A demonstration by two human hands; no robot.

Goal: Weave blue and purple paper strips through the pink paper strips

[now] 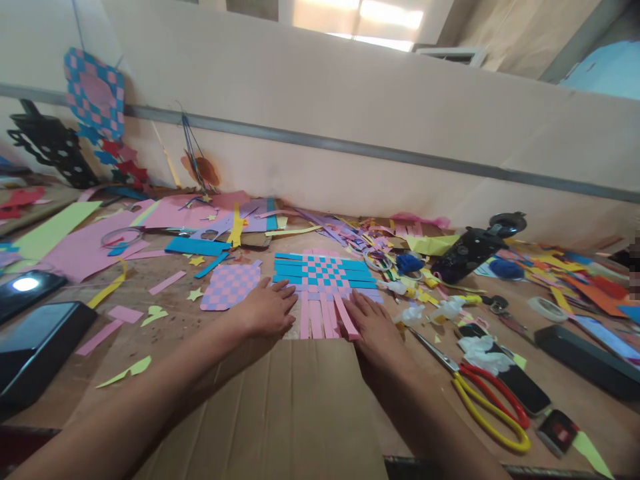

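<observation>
A woven paper mat [324, 270] lies in the middle of the table. Blue strips run across it, with pink strips over and under them and a purple strip at its near edge. Loose pink strip ends [314, 317] hang toward me. My left hand [267, 308] rests flat at the mat's lower left, fingers outstretched. On the other side, my right hand [373, 325] lies low with extended fingers at the purple strip. One raised pink strip [347, 319] leans against its thumb side; the thumb is partly hidden.
A corrugated cardboard sheet [280, 413] sits before me. Left of the mat is a pink-purple checked piece [230, 287]. Scissors [475, 393], glue bottles [445, 310], a phone [525, 383] and a black tumbler [467, 253] stand or lie to the right. Paper scraps surround them.
</observation>
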